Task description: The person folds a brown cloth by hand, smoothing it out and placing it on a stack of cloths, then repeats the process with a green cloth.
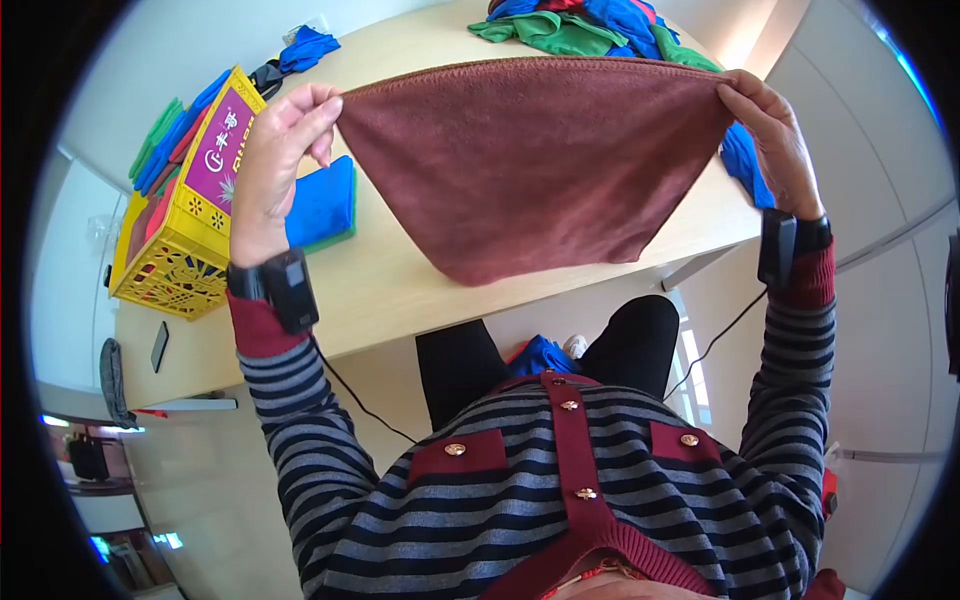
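Left hand (pixel 275 160) and right hand (pixel 770 135) are pinching top corners of maroon cloth (pixel 530 165), fingers closed, spreading it mid-frame above table (pixel 400 290). Looking soft, light, floppy; corners giving best grip.

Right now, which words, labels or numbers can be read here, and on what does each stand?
On the yellow crate, the purple label: a round white logo and white characters, too blurred to quote.
The brown cloth, held by left hand and right hand: no text.
Nothing else legible.
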The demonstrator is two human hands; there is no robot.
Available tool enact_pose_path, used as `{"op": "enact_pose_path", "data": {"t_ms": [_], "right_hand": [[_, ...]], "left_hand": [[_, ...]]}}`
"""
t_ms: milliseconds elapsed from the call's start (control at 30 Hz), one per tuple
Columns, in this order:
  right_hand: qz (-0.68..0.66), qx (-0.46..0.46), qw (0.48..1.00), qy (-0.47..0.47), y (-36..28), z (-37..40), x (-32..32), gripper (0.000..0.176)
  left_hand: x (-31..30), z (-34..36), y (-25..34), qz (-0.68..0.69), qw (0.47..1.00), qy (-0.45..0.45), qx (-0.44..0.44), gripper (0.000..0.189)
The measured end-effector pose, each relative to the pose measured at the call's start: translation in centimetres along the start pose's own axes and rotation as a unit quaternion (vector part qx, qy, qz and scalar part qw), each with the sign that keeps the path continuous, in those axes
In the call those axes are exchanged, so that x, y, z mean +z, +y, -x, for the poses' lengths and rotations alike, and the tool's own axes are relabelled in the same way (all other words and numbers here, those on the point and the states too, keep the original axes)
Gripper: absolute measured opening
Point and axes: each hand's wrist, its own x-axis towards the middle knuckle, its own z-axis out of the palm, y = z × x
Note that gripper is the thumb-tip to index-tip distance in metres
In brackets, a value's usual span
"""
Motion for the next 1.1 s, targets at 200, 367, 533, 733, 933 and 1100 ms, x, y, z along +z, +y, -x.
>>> {"op": "enact_pose_path", "data": {"t_ms": [200, 367, 533, 733, 933, 1100], "right_hand": [[0.084, -0.032, 0.995, 0.038, 1.0, -2.7, -2.5, 0.025], [0.090, -0.123, 0.980, 0.125, -2.2, -0.5, -2.0, 0.022], [0.186, -0.117, 0.970, 0.101, -5.5, 4.7, 2.8, 0.016], [0.226, -0.173, 0.956, -0.072, 5.0, 7.5, 19.9, 0.011], [0.140, -0.029, 0.985, -0.099, 13.8, 9.8, 30.0, 0.014], [0.089, 0.016, 0.987, -0.134, 13.9, 9.2, 31.4, 0.017]], "left_hand": [[2.0, -10.1, -1.5, -0.180, 0.977, -0.110, 0.021, 0.022], [5.7, -14.3, -4.2, -0.090, 0.993, -0.025, 0.073, 0.014], [6.0, -14.6, -7.0, -0.071, 0.989, -0.025, 0.127, 0.016], [-0.4, -12.5, -23.6, -0.234, 0.969, 0.019, -0.071, 0.018], [5.4, 2.7, -21.3, -0.168, 0.979, -0.070, -0.087, 0.023], [10.7, 13.5, -17.4, -0.179, 0.974, -0.096, -0.101, 0.020]]}}
